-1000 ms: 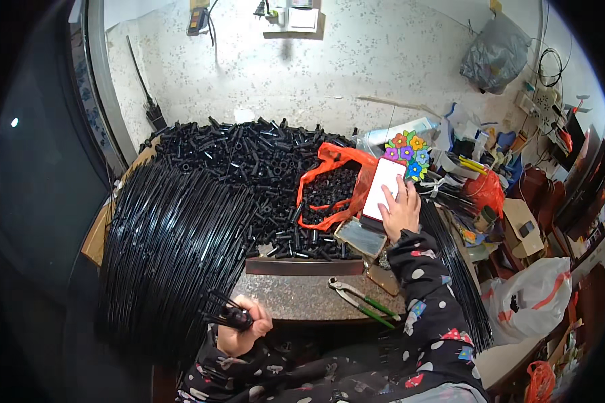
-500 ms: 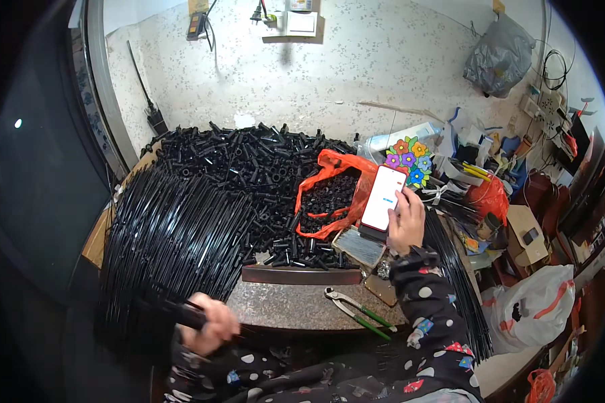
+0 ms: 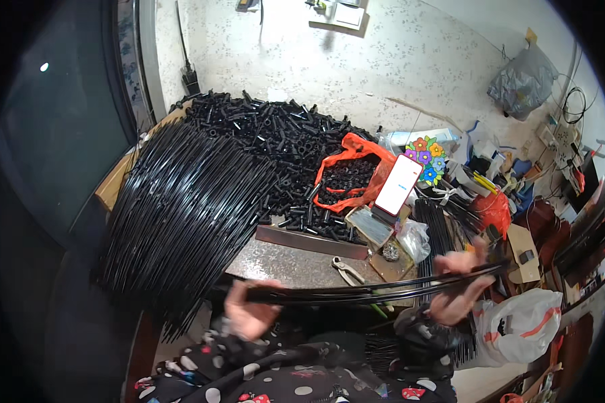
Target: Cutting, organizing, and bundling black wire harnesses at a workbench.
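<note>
A bundle of thin black rods (image 3: 363, 296) stretches almost level between my two hands, above the near edge of the speckled table (image 3: 270, 264). My left hand (image 3: 250, 314) holds the bundle at its left end. Around the right end is my right hand (image 3: 456, 299), its fingers above and below the rods and somewhat blurred. Behind the bundle, pliers (image 3: 347, 270) with green handles lie on the table, partly covered by the rods. A phone (image 3: 398, 185) with a lit white screen leans beside a colourful flower decoration (image 3: 426, 160), untouched by either hand.
A broad pile of long black rods (image 3: 181, 208) covers the left side. Many short black tubular parts (image 3: 269, 138) are heaped at the back. A red plastic bag (image 3: 378, 176) holds small dark pieces. A dark strip (image 3: 309, 242) edges the heap; a white bag (image 3: 528, 329) stands right.
My right hand has left the phone and come down to the bundle's right end. The bundle in my left hand has swung across in front of me. The view has shifted.
</note>
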`<action>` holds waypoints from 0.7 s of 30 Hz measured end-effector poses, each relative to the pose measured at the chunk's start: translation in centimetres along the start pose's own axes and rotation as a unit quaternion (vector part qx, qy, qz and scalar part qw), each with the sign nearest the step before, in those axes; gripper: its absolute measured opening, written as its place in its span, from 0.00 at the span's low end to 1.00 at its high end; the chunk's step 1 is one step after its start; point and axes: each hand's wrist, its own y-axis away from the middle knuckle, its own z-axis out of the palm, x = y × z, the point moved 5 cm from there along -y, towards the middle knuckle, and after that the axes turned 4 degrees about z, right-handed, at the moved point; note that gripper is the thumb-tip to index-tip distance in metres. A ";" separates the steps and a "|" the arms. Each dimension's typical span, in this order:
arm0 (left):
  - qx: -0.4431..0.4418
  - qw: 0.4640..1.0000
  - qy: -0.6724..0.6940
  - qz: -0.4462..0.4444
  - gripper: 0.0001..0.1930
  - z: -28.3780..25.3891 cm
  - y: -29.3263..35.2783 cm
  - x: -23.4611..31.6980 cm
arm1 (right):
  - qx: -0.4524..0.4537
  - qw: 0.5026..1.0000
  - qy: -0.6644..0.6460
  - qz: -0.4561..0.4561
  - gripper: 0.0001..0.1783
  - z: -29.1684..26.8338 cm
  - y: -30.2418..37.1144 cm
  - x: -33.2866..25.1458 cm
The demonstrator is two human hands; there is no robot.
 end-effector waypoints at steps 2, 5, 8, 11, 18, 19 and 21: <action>0.102 0.971 -0.061 -0.206 0.25 -8.0 0.9 -4.4 | 0.088 0.993 0.001 -0.077 0.22 0.3 -0.2 -2.0; 0.229 0.873 -0.197 -0.382 0.30 -16.5 1.1 -8.2 | 0.151 0.985 0.065 -0.045 0.22 2.5 2.4 -1.2; 0.172 0.784 -0.321 -0.502 0.28 -23.1 1.5 -8.7 | 0.095 0.975 0.194 0.044 0.15 5.6 5.4 2.0; 0.097 0.603 -0.676 -0.412 0.25 -25.5 -0.1 -7.3 | 0.010 0.959 0.112 0.261 0.06 5.2 7.5 6.0; -0.279 0.777 -0.561 0.058 0.13 11.3 -1.3 -3.2 | -0.089 0.913 0.072 0.391 0.07 4.6 7.3 9.0; -0.273 0.732 -0.617 0.095 0.10 12.4 -1.2 -3.0 | -0.097 0.918 0.107 0.370 0.07 4.8 7.0 8.8; -0.265 0.678 -0.672 0.134 0.08 13.4 -1.2 -2.9 | -0.086 0.925 0.131 0.345 0.07 5.0 6.8 8.7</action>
